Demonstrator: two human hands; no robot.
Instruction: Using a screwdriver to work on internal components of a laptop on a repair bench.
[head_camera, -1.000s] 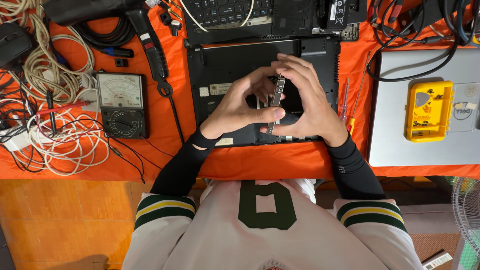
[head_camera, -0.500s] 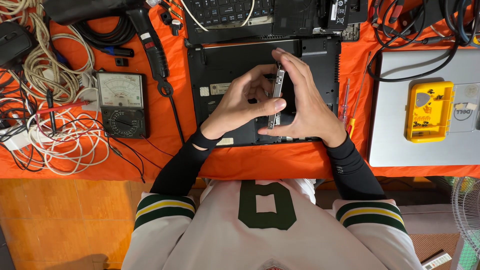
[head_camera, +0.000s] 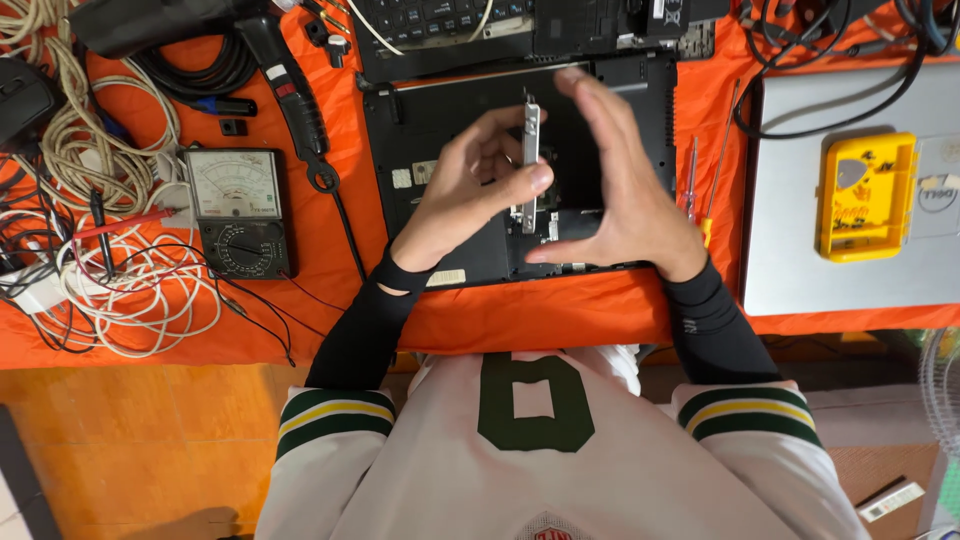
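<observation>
A black laptop base (head_camera: 420, 130) lies opened on the orange cloth in front of me. My left hand (head_camera: 470, 190) pinches a thin silver metal bracket (head_camera: 530, 160), held upright on edge above the base. Just to the right of the bracket is my right hand (head_camera: 620, 190), fingers spread and pointing up, thumb stretched toward the bracket's lower end, holding nothing. Both forearms wear black sleeves.
An analog multimeter (head_camera: 238, 210) sits left of the base, beside tangled white cables (head_camera: 110, 270). A soldering tool (head_camera: 290, 90) lies above it. Two screwdrivers (head_camera: 700, 185) lie right of the base. A silver closed laptop (head_camera: 850, 200) carries a yellow case (head_camera: 866, 195). A keyboard part (head_camera: 450, 25) lies behind.
My right hand has let go of the bracket and opened, drawing off to the right. The left hand keeps the bracket and has lifted it slightly.
</observation>
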